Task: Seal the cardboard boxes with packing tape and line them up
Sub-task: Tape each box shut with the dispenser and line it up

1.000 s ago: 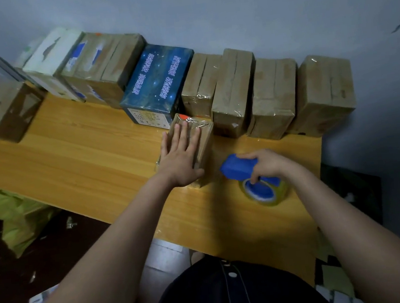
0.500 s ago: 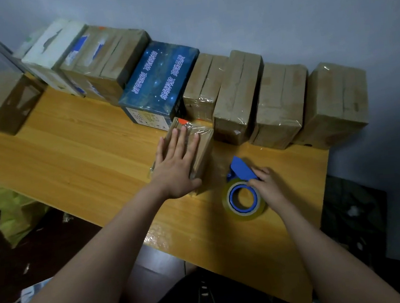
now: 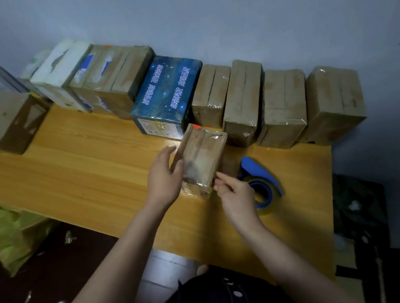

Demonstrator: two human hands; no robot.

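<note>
Box judged light, stiff, tape-slick; take by side edges. Left hand fingers curl round its left edge; right hand pinches near corner.

Your left hand grips the small taped box by its left side on the tabletop. Your right hand touches its near corner, just beside the blue tape dispenser.
</note>
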